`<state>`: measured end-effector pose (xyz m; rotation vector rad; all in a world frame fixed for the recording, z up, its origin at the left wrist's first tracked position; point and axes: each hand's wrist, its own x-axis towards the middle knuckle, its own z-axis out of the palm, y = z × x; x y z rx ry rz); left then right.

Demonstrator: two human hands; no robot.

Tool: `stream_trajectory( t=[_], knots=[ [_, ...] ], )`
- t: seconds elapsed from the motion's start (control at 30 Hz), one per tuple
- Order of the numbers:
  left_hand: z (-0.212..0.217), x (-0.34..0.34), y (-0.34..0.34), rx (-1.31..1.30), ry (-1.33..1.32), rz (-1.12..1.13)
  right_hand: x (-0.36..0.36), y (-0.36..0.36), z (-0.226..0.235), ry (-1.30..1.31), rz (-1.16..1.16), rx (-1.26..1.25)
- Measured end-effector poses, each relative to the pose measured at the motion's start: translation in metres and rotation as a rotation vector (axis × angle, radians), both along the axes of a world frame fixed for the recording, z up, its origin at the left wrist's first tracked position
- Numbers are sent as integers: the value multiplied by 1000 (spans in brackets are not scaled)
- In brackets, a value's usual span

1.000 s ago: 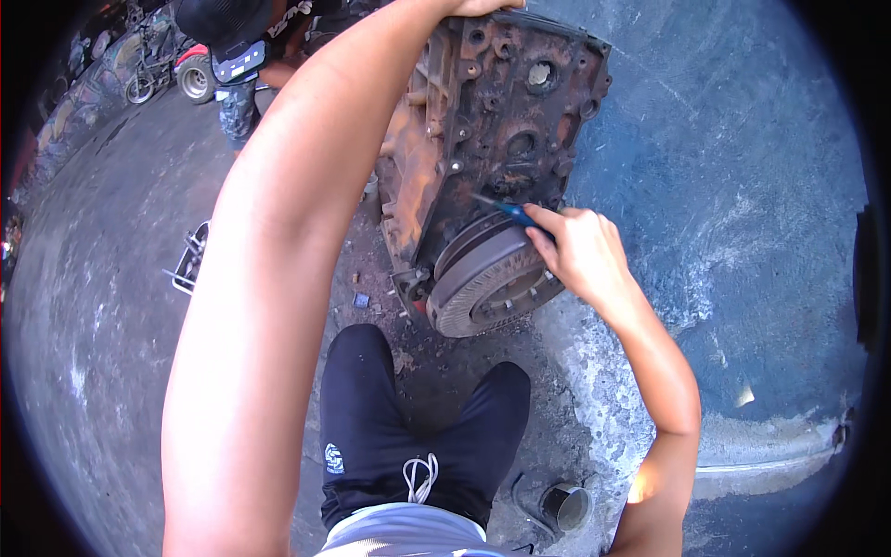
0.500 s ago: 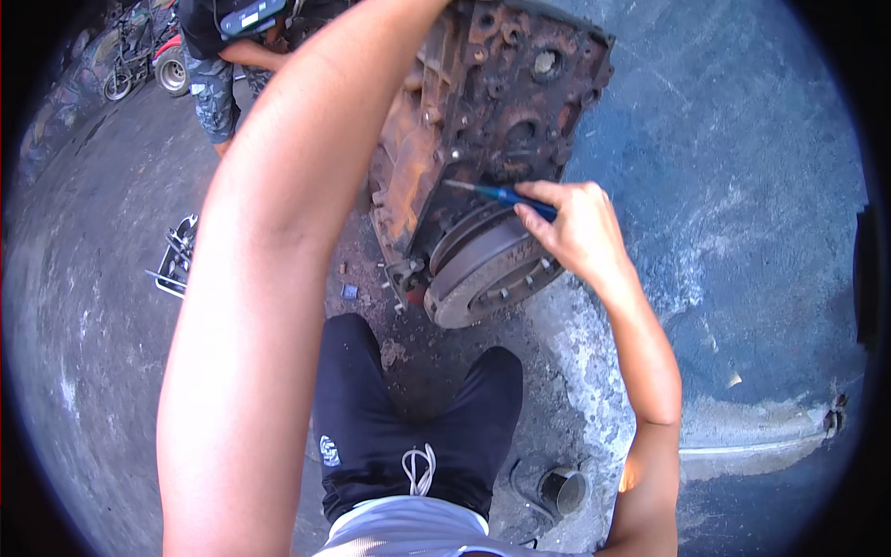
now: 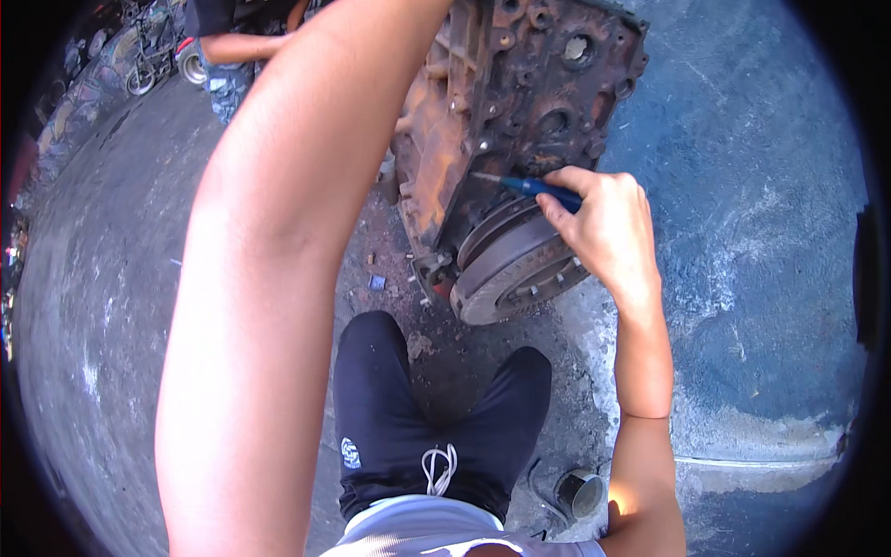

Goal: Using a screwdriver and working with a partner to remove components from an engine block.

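Observation:
My right hand [image 3: 608, 223] is closed on the blue handle of a slim tool, which looks like a screwdriver [image 3: 522, 185]. Its narrow tip points left and lies against or just over the rusty face of an engine block [image 3: 520, 84]. Below the tool, a round ribbed pulley wheel [image 3: 506, 283] is mounted at the block's near end. My left arm [image 3: 255, 278] stretches up across the view past the block's left side. The left hand lies beyond the top edge, so what it touches is hidden.
Another person's forearm [image 3: 243, 46] shows at the upper left, near parked wheels. Rough blue-painted concrete [image 3: 733, 232] adjoins the block on the right. A metal can [image 3: 580, 495] stands by my right thigh, and a small blue scrap [image 3: 376, 282] lies on the dirty ground.
The view has shifted, so the block, my legs and the right hand appear farther right. The tool stays in my right hand at nearly the same spot on the block.

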<state>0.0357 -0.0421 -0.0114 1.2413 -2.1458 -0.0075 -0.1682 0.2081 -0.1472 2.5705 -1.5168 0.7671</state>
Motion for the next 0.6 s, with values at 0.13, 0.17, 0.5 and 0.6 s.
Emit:
stream_trajectory(
  t=[0.13,0.17,0.5,0.6],
  knots=[
    [7,5,-3,-62,-118,-5,-6,-7,14,77,-27,43],
    [6,5,-6,-85,-130,-46,-9,-8,17,8,-41,25],
    [-7,1,-4,-38,-33,-29,8,-3,-8,-140,-137,87],
    [4,4,-3,-26,-42,-18,9,3,-4,-98,-169,118]
  ],
)
